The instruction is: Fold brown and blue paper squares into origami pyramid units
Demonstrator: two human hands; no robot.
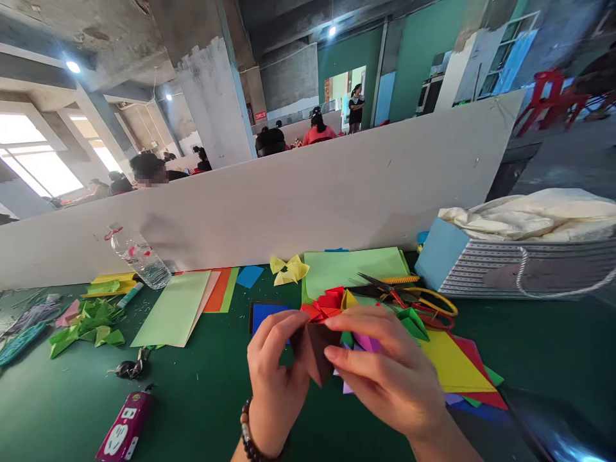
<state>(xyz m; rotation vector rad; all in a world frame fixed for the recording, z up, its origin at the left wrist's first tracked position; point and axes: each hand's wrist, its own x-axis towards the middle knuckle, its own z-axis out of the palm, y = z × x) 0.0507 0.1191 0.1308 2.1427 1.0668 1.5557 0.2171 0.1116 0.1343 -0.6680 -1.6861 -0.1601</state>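
Note:
Both my hands pinch a small folded piece of dark brown paper just above the green table. My left hand, with a bead bracelet at the wrist, grips its left edge with thumb and fingers closed. My right hand holds the right side, fingers pressed together over it. Behind the hands lie folded red paper shapes, a green folded piece, a blue square and a purple sheet.
Scissors with yellow and red handles lie on a light green sheet. Coloured sheets are stacked at right, green paper scraps at left, a tipped water bottle, keys, a pink device. A white partition and a bag stand behind.

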